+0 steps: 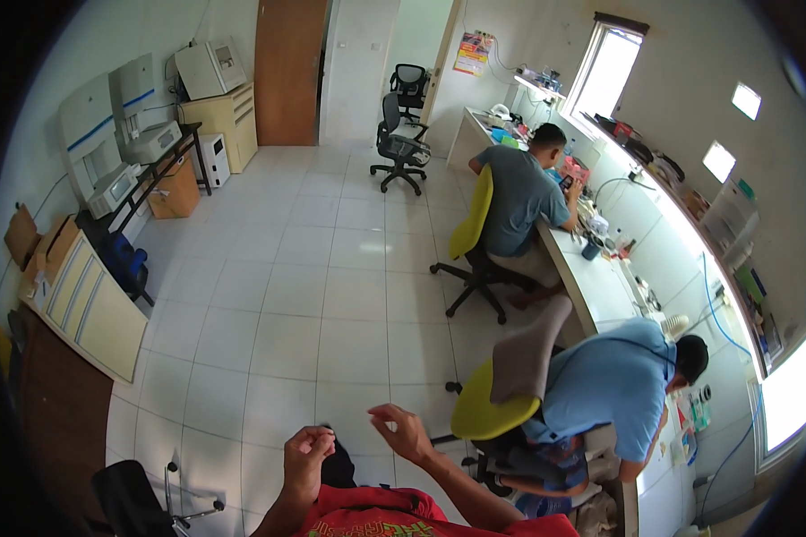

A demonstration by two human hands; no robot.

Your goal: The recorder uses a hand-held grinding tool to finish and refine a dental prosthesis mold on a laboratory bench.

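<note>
My left hand [307, 458] is raised in front of my red shirt [376, 510], its fingers curled in and pinched together. Whatever they hold, if anything, is too small to make out. A short way to its right, my right hand [405, 435] hangs in the air with the fingers bent and a gap between thumb and fingertips; nothing shows in it. The two hands are apart from each other and touch no furniture. Below them lies the white tiled floor [287, 345], with a dark shoe or trouser leg [338, 465] between the hands.
Two people, one in a grey shirt [517, 197] and one in light blue [609, 376], sit on yellow-green chairs [493, 412] at the long white workbench [591, 291] on the right. Cabinets [94, 309] and machines [98, 143] line the left. A black chair [130, 501] stands near left.
</note>
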